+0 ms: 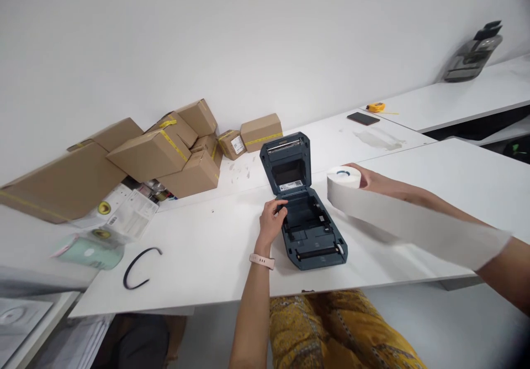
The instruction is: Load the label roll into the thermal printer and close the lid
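A dark label printer (308, 231) lies on the white table with its lid (287, 164) raised. My left hand (273, 220) rests at the left edge of its open compartment, fingers bent; whether they pinch anything is too small to tell. Right of the printer, my right hand (361, 174) holds a white paper roll (343, 178) from behind, most of its fingers hidden by the roll. A long loose strip of the paper (426, 231) stretches from the roll to the right, in front of my right forearm. The compartment shows no roll inside.
Cardboard boxes (153, 153) are piled at the back left, beside a mint-green container (93, 253) and a black headband (134, 269). A phone (363, 118) and a yellow tape measure (376, 107) lie at the back right. A grey transparent container (472, 57) stands farther right.
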A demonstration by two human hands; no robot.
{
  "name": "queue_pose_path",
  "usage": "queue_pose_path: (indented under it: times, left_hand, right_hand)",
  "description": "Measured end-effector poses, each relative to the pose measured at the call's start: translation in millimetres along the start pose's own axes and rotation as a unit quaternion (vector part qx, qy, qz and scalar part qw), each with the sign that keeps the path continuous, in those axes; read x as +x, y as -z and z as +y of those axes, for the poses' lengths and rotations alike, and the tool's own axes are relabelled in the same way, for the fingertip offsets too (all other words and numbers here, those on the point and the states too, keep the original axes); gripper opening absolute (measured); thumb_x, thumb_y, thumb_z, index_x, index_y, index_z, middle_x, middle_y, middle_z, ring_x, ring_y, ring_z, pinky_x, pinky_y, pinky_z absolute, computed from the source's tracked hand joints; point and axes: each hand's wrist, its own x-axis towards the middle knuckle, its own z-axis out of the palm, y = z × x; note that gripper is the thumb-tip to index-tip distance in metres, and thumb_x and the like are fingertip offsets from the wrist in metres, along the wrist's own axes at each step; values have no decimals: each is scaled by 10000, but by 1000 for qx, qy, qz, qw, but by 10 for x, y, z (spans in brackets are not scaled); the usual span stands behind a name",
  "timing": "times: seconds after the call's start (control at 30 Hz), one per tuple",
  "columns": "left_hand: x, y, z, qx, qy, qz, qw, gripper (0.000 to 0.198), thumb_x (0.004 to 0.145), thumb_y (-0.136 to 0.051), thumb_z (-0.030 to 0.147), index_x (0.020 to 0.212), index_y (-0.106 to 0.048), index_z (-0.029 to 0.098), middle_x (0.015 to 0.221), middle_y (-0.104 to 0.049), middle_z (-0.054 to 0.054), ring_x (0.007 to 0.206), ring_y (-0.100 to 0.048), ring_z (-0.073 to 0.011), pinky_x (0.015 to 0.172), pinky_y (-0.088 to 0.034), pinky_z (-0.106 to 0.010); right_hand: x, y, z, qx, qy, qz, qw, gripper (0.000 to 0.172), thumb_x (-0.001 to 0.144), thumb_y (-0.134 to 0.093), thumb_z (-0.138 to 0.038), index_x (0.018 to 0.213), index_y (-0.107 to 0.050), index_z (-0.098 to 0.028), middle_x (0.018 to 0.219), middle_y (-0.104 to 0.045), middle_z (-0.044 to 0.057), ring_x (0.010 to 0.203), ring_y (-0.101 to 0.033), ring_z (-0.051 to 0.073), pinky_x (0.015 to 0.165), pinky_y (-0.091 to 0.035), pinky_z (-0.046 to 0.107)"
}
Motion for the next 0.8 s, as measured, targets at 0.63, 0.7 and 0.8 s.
queue_pose_path:
  times: [0.63, 0.7, 0.8]
  left_hand:
    - [-14, -7, -35, 21, -15, -12, 1000, 213, 930, -546, 270, 1070, -707, 270, 1300, -620, -55, 1220, -591, -235, 1073, -456, -396]
    - [-30, -8, -11, 24, -11, -10, 1000, 226, 933, -534, 261, 1083, -703, 263, 1323, -613, -62, 1248, -578, -242, 1085, -443, -403]
    - [-50, -6, 26, 29, -4, -8, 1000, 245, 944, -521, 265, 1110, -700, 255, 1357, -604, -74, 1295, -552, -248, 1118, -410, -415]
  right_hand:
    - [584, -709, -542, -194, 98, -249, 944, 651, 592, -756, -364, 1197, -539, -259, 1068, -663, 75, 909, -655, 297, 697, -517, 366]
    - [587, -731, -551, -213, 92, -239, 943, 666, 579, -768, -392, 1197, -562, -254, 1050, -669, 86, 904, -656, 318, 705, -513, 387]
    - [619, -807, -550, -254, 86, -235, 934, 711, 569, -778, -432, 1225, -585, -239, 1069, -678, 113, 966, -654, 360, 764, -509, 422]
